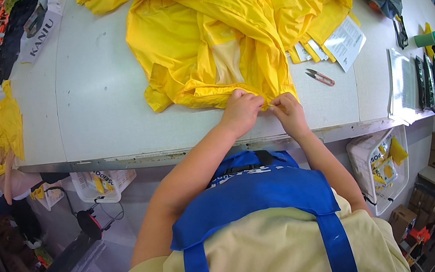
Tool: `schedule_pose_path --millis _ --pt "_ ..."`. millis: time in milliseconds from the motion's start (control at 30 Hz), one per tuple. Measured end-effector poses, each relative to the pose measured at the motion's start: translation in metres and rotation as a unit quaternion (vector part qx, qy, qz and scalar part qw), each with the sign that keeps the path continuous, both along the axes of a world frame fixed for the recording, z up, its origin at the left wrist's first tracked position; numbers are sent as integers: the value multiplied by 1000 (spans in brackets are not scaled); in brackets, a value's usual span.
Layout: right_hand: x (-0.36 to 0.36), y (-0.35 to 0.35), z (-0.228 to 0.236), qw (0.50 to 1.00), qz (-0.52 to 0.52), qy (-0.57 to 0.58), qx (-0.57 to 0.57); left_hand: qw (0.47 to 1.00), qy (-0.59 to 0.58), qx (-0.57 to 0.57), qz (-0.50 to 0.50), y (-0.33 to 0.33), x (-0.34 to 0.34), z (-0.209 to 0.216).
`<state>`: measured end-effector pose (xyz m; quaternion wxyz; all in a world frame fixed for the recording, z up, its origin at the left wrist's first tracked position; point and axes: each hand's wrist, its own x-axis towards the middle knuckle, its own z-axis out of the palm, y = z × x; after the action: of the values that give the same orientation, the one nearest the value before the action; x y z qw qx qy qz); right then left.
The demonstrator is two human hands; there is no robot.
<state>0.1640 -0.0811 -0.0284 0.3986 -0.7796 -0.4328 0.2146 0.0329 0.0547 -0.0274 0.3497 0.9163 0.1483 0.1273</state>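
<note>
A yellow garment was spread in loose folds over the upper middle of the white tabletop, with its lower edge gathered close to the tabletop's front. A pale, translucent panel was framed by the folds. The garment's edge was held by both hands, set just beside each other. The fingers of the left hand were curled down onto the cloth, and it was gripped beneath them. By the right hand, a small bit of the edge was pinched between thumb and fingers; the exact part held could not be made out.

To the right, a pair of red-handled snips was laid near some white printed sheets, which were partly overlapped by yellow cloth. Farther right, a green roll and a row of dark packets were placed near the tabletop's end. Below the tabletop, yellow items were held in a white basket. At the far left, a second yellow garment was touched by a co-worker's hand. A blue apron was worn over a beige shirt.
</note>
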Motion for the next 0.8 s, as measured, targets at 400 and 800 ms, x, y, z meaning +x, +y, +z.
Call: schedule_pose_path --millis 400,800 --pt "-15 7 7 991 13 -119 -58 998 39 -42 21 1 6 2" --pt "-12 8 23 973 64 -221 -35 999 -16 -13 34 -4 1 -10"
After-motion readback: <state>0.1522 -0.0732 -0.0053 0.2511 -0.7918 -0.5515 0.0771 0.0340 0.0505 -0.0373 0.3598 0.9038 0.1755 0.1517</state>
